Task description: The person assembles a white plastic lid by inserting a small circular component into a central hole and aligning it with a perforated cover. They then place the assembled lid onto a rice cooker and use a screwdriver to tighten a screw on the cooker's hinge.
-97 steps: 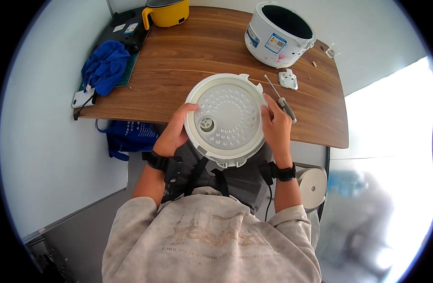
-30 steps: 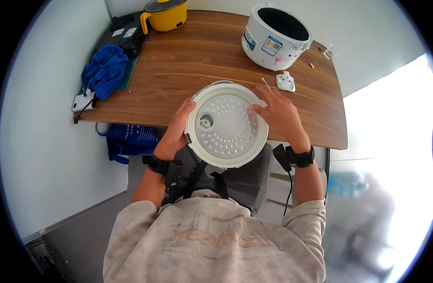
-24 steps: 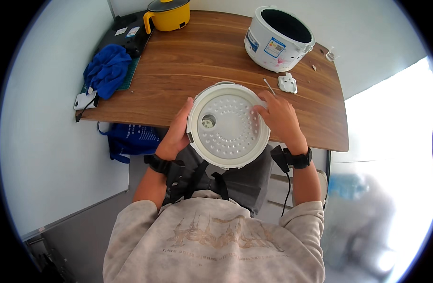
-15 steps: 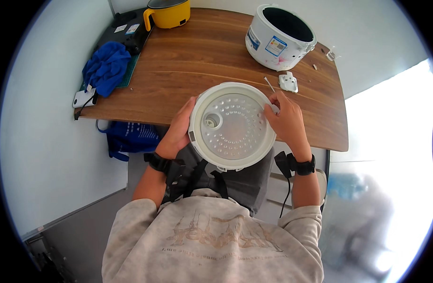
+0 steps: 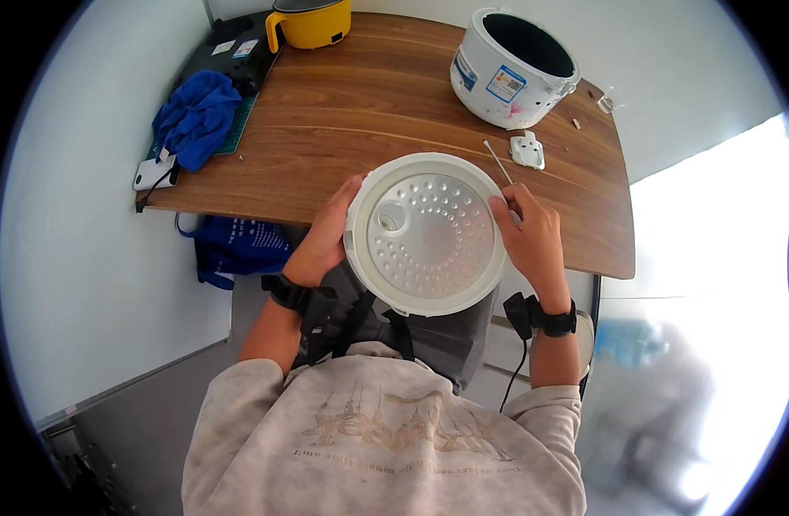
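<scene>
Already, the round cream-white plastic lid [image 5: 429, 304] was separated from the white flower-printed cooker body [image 5: 536, 99], and a small white plastic piece [image 5: 527, 151] was left loose beside that body on the brown wooden worktop [image 5: 369, 103]; the dimpled silvery metal plate [image 5: 433, 245] was still seated in the lid. The lid was held at the worktop's near edge, its dimpled face turned up, the round hole [image 5: 391, 217] set toward the far left; no long axis was given by its circular outline. Its left rim was clamped by the left hand [image 5: 326, 232]; at the right rim, the right hand [image 5: 532, 236] was curled, its grip not discernible.
</scene>
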Available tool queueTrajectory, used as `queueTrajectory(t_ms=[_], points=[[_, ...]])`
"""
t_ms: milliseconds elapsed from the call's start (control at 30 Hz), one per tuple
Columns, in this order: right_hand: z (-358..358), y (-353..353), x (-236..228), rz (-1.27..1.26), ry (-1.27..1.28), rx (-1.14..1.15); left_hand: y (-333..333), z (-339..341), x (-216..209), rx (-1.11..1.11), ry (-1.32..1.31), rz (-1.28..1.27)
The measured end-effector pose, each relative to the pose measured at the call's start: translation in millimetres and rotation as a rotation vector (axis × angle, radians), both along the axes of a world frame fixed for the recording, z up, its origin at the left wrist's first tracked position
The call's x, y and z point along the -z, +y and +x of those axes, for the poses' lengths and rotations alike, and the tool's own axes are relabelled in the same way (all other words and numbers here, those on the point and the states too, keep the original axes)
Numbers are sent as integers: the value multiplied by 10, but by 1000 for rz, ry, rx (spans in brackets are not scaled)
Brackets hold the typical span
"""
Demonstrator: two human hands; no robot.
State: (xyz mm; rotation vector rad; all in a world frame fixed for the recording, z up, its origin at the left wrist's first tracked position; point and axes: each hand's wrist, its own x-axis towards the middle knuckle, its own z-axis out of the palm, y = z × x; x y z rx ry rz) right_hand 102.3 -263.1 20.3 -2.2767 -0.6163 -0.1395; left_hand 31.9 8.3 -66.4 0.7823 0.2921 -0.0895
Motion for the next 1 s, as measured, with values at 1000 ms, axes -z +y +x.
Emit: queueTrajectory(t_ms=[1000], points=[[-649, -111, 398, 668, 802, 177, -106, -27, -141, -58, -119, -91]])
